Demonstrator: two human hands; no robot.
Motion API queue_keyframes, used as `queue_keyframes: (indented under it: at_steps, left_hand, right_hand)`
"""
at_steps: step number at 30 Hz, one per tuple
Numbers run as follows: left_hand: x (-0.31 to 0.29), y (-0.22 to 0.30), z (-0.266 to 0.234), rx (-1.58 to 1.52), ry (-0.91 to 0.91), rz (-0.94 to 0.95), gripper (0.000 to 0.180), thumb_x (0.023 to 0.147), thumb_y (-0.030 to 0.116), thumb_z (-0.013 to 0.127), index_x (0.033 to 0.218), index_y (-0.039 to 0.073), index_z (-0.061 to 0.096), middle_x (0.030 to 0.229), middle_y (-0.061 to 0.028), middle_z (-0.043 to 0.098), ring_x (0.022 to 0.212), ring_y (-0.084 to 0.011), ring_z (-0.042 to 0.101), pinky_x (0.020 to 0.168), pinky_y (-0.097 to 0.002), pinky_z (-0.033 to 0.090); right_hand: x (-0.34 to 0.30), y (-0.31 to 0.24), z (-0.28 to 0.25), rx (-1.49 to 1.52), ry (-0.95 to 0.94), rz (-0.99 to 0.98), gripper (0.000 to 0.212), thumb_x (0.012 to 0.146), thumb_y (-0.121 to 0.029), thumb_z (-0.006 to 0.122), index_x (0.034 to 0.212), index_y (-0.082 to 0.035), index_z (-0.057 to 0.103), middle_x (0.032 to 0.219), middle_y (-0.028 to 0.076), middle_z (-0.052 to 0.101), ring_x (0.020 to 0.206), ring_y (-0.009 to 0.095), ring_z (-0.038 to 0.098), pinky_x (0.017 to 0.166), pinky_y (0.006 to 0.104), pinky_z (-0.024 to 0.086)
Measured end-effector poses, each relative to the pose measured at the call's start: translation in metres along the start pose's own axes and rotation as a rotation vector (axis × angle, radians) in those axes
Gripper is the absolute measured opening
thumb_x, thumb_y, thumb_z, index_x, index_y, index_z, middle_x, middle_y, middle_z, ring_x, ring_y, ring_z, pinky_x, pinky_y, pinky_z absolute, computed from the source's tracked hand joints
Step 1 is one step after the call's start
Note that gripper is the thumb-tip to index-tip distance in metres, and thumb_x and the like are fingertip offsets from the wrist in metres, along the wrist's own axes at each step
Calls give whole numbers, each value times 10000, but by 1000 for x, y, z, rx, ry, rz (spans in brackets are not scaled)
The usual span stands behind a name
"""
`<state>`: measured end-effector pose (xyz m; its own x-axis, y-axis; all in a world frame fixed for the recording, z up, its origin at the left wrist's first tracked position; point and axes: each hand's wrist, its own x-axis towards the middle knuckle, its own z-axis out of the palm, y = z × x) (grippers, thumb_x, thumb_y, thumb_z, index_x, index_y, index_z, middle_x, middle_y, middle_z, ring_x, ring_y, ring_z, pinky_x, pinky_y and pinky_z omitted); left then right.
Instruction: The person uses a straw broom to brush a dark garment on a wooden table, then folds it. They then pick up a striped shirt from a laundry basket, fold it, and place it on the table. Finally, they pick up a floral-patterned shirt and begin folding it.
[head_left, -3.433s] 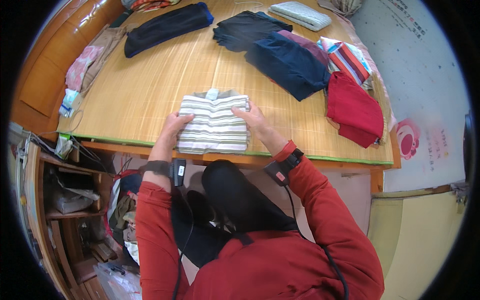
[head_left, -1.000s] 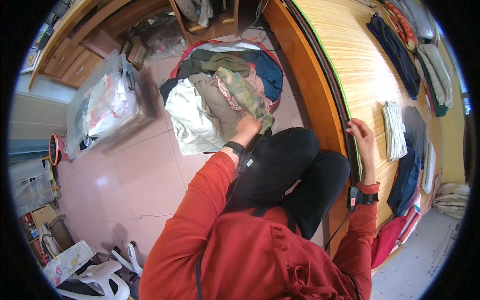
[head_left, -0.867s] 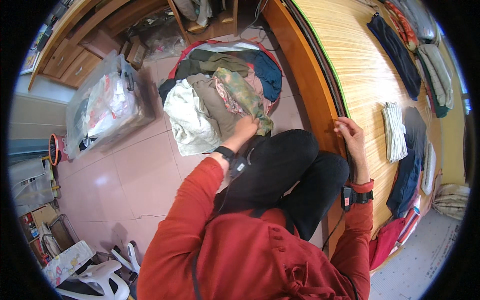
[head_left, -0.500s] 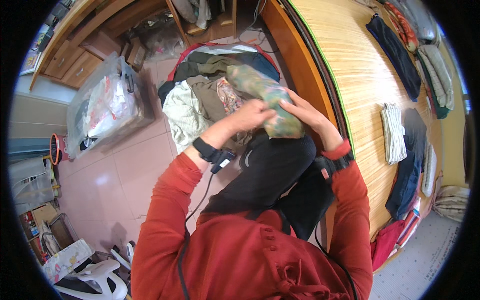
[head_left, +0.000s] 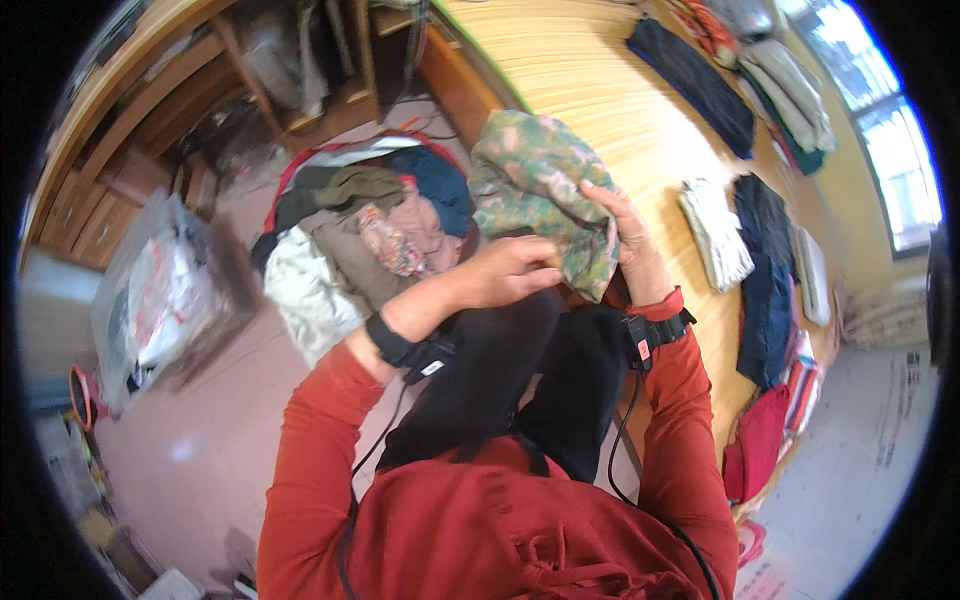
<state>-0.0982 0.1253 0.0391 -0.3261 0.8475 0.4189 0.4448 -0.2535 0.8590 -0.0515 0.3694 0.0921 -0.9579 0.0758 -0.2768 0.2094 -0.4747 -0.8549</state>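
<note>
A piece of green cloth (head_left: pixel 535 165) with a mottled pink and yellow pattern hangs between my hands, above my knees and by the bed edge. Whether it is a garment I cannot tell. My right hand (head_left: pixel 628 235) grips its right side, fingers over the front. My left hand (head_left: pixel 508 272) is closed at the lower left edge of the cloth, its fingertips partly hidden. To the left, a heap of crumpled clothes (head_left: pixel 350 240) fills a red-rimmed holder (head_left: pixel 283 180) on the floor, with white, brown, pink and dark blue pieces showing.
On my right is a bed with a straw-coloured mat (head_left: pixel 570 50). Dark folded trousers (head_left: pixel 690 85), a striped white folded piece (head_left: pixel 715 235), navy clothes (head_left: pixel 765 325) and a red garment (head_left: pixel 757 445) lie there. A clear plastic box (head_left: pixel 120 290) stands on the left floor near a wooden desk (head_left: pixel 110 215).
The green cloth has gone from a folded bundle to a wider, loosely opened spread, and is now nearer the bed. My view and body have turned toward the right.
</note>
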Motion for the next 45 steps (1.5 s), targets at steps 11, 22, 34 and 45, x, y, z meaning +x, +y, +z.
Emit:
queue_keyframes:
  at_steps: [11, 22, 34, 45]
  left_hand:
    - [105, 14, 66, -525, -244, -282, 333, 1155, 327, 641, 1282, 21, 679, 1223, -44, 711, 1151, -156, 671, 1074, -349, 522]
    - [173, -47, 201, -96, 54, -452, 828, 991, 355, 829, 1573, -63, 414, 1509, -240, 517, 1203, -260, 656, 1057, -435, 554]
    - [180, -34, 233, 538, -30, -65, 920, 883, 226, 872, 1633, 42, 372, 1486, -267, 487, 1291, -511, 611, 1102, -548, 533]
    - [227, -68, 196, 593, -88, 4, 206, 859, 38, 723, 1060, 25, 767, 1069, -206, 651, 1052, -446, 677, 916, -528, 577]
  right_hand:
    - [-203, -124, -94, -1122, 666, -842, 552, 985, -146, 804, 1504, -40, 650, 1239, 117, 790, 1075, 228, 763, 942, 362, 613]
    - [-284, 7, -219, -1255, 507, -383, 515, 914, -98, 851, 1418, -91, 741, 1392, 135, 736, 1286, 279, 706, 1110, 410, 552]
    - [-248, -47, -367, -1260, 939, -405, 637, 938, -333, 819, 1470, -16, 672, 1368, 243, 742, 1286, 391, 705, 1130, 475, 530]
    - [-252, -79, -344, -278, 647, -114, 285, 1036, -122, 760, 1268, 43, 778, 1115, 96, 823, 887, 164, 784, 770, 314, 641]
